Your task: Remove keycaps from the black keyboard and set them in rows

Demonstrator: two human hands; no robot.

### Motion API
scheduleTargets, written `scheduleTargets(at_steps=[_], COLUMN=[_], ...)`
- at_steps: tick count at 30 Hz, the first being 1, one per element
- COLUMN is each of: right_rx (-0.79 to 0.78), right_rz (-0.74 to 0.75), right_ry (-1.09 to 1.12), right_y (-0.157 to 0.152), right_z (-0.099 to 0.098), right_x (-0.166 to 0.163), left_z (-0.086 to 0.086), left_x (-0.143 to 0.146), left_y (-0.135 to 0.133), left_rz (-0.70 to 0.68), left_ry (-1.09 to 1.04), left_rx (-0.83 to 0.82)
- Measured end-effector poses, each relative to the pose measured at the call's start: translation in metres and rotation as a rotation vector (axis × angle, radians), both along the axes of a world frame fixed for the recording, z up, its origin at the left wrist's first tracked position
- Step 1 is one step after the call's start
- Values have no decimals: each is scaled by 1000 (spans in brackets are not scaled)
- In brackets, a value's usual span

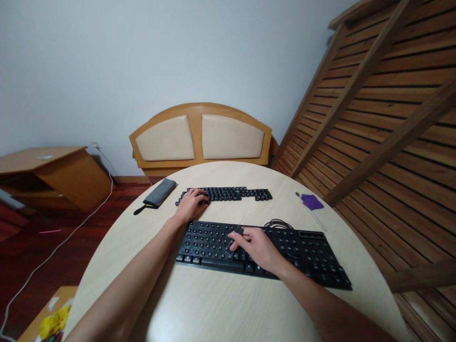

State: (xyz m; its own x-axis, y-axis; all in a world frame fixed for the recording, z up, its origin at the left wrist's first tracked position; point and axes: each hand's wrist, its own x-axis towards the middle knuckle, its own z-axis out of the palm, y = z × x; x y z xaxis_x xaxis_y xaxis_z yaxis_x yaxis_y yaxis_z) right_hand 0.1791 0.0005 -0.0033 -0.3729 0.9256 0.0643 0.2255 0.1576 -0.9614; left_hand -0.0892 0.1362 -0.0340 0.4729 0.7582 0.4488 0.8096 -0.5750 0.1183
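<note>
A black keyboard (213, 242) lies across the table in front of me, most of its keycaps off and its key stems bare. Above its middle, my right hand (261, 247) is closed on a keycap puller (239, 230) with a dark handle and thin wire loops. The lower loop reaches down to the keys near the bottom row. Farther back, loose black keycaps (228, 194) lie in keyboard-like rows. At the left end of these rows, my left hand (190, 206) rests with curled fingers around a black keycap (204, 202); its fingertips are partly hidden.
A grey pouch (161, 192) with a strap lies at the table's left. On the right are a purple cloth piece (312, 202) and a thin wire tool (317, 221). A coiled cable (278, 223) sits behind the keyboard. The round table (199, 304) has a curved edge.
</note>
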Motion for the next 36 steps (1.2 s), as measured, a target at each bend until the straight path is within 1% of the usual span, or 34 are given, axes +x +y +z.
scheduleTargets(at_steps=[4,7,10,12,13,16,19,22,24,27,31,36], right_rx=[11,12,25,36,43,64,78,98,108,112,133,184], right_rz=[0,-3,1,5,5,-8,-27,-50,-83,-110,-67,-4], right_ry=[-8,-12,-11,-6,-1,7,5,-12,-22,-22,-56,-86], right_y=[0,0,1,1,2,4,5,4,3,2,-1,-3], right_z=[1,2,1,-1,-2,-7,-10,-9,-8,-7,-10,-10], right_x=[0,0,0,0,0,0,1,4,6,8,6,1], left_z=[5,13,23,29,32,35,28,16,10,6,6,7], left_x=[0,-1,3,12,18,42,62,71,70,66,61,60], left_y=[-3,-6,-19,-37,-50,-97,-141,-166,-171,-170,-170,-172], left_rz=[-9,-13,-18,-20,-20,31,25,-43,-51,-18,25,32], left_ry=[-6,-16,-20,-28,-44,-114,-134,-58,-13,57,122,143], left_rx=[-2,-1,-2,-13,-45,-135,-213,-229,-224,-233,-230,-173])
